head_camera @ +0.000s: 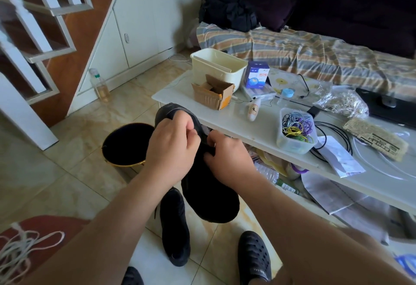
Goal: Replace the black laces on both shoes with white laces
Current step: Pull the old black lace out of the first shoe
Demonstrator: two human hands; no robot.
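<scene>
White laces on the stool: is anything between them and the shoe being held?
Nothing visible blocks the way. The white laces lie loose at lower left. The left hand and right hand both hold the shoe above the floor, with only the left forearm across the gap.

hidden: held shoe (209,185) eyelets, behind both hands | cut off: white laces (20,248), left edge

Tiled floor (67,172): second black shoe (174,228), black bin (126,144), bottle (101,85). White table (258,131): cream tub (217,66), cardboard box (212,94), blue carton (256,74), tub of cables (296,130).
</scene>
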